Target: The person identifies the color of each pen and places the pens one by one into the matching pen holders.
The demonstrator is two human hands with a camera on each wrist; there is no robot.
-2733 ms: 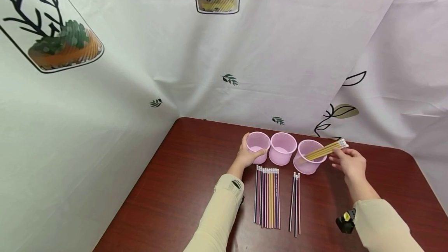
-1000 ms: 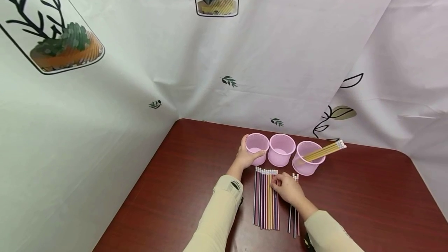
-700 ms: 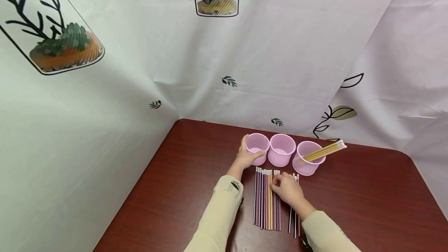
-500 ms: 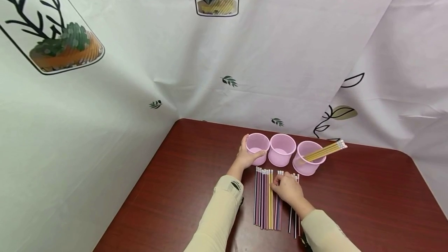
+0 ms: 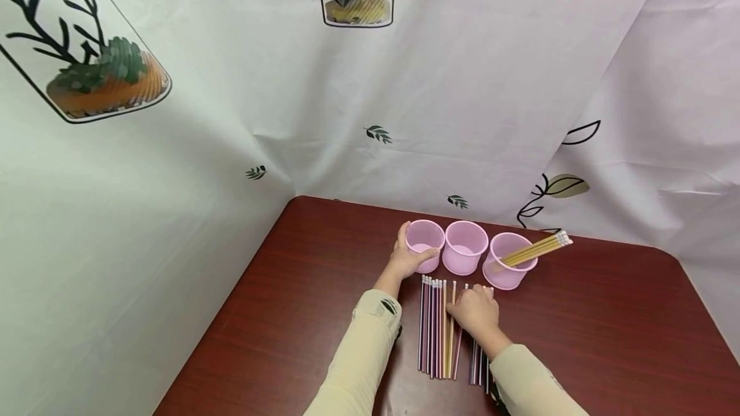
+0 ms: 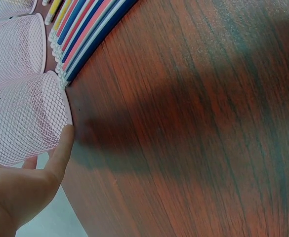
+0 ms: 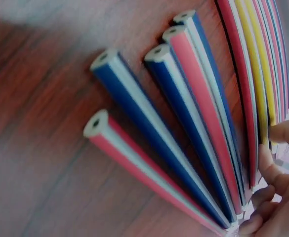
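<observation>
My left hand grips the leftmost pink mesh cup, its thumb on the near rim. A row of striped pencils lies on the table below the cups, eraser ends toward them. My right hand is over the row's right side, thumb and fingertip pinching a yellow pencil near its eraser end. A red pencil lies beside it. Right of these, a smaller group of blue and red pencils runs partly under my right hand, their eraser ends largely hidden.
The middle pink cup holds nothing visible. In the right pink cup, several yellow pencils lean rightward. Brown tabletop extends to the right, and a printed cloth hangs behind the table.
My right hand left the yellow pencils in the right cup and came over the row. Blue and red pencils have shifted right into the smaller group. My left hand stays on its cup.
</observation>
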